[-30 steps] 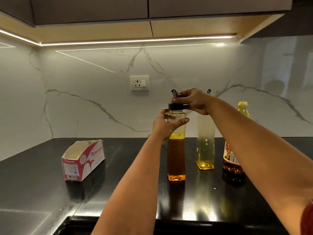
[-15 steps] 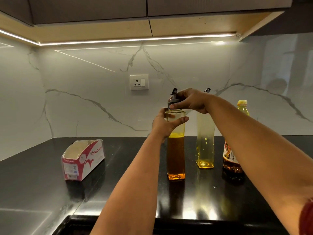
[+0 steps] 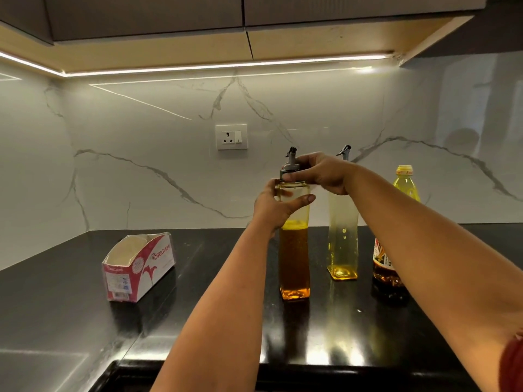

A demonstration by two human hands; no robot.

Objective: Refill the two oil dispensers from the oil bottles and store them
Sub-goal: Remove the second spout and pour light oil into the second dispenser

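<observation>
Broadly, a black countertop (image 3: pixel 70 306) filled the scene, with a tissue box (image 3: pixel 140 267) at left. Near centre stood a tall oil dispenser (image 3: pixel 294 258), mostly full of amber oil; a nearly empty second dispenser (image 3: pixel 343 244) and an oil bottle (image 3: pixel 405 182) stood to its right. The left hand (image 3: pixel 278 206) gripped the first dispenser's neck while the right hand (image 3: pixel 322 172) pinched its spout cap (image 3: pixel 289 166).

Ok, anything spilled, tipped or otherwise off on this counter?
Nothing spilled or tipped. The only unusual bit is deliberate: the right hand grips the pourer cap at the amber oil dispenser, which the left hand steadies. The pale dispenser and oil bottle stand upright.
</observation>
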